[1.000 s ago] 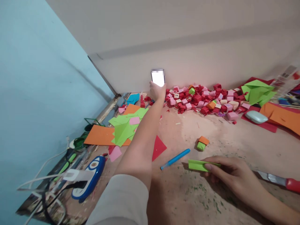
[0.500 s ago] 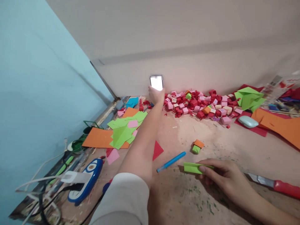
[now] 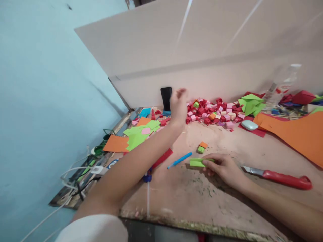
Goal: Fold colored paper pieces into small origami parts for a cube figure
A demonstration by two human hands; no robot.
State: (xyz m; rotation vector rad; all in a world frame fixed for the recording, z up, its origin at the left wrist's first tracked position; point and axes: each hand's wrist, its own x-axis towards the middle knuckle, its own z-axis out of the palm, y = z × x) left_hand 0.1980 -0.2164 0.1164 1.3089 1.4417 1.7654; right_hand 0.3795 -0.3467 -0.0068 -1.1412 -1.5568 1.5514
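Right hand (image 3: 210, 165): fingers pinched on a green paper strip (image 3: 196, 162), which is folded lengthwise and points left over the middle of the tabletop (image 3: 176, 198). Left hand (image 3: 179, 102): motion-blurred, fingers apparently curled; whether it grips anything cannot be told. It overlaps the right side of a dark-screened phone (image 3: 166, 96) propped upright at the white board (image 3: 209, 40); contact cannot be confirmed.

Surroundings: a blue pen (image 3: 179, 160) lies just left of the strip, and an orange-and-green paper piece (image 3: 201, 149) sits just beyond it. Right of the right hand lies a knife (image 3: 287, 179), blade towards the hand. A heap of red and pink cubes (image 3: 209, 112) lines the foot of the board. Far right: a pale oval case (image 3: 249, 125), a clear bottle (image 3: 285, 82) and a large orange sheet (image 3: 297, 134). Left: green sheets (image 3: 137, 140) and white cables (image 3: 73, 168).

Obstructions and edges: the left forearm crosses from near left to far middle, partly covering red paper (image 3: 163, 158). The board bounds the far side, the blue wall (image 3: 45, 101) the left. The near edge is rough. The widest exposed surface, flecked dark green, runs from the strip to that edge.
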